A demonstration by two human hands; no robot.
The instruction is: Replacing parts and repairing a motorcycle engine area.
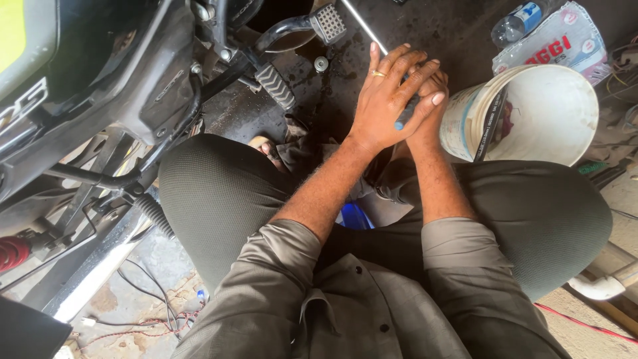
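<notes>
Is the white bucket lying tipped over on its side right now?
No. The white bucket stands upright on the floor with its open mouth facing up, just right of the clasped left hand and right hand.

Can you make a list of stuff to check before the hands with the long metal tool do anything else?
1. Both hands on the handle: left hand lies over the right hand, blue handle end showing. Ok.
2. Metal shaft straight: looks straight. Ok.
3. Tool tip seated: it runs out of the picture. Cannot tell.
4. White bucket out of the way: right beside the hands. Not ok.
5. Motorcycle footpeg apart from the hands: ok.
6. Ring snagging: cannot tell.
</notes>
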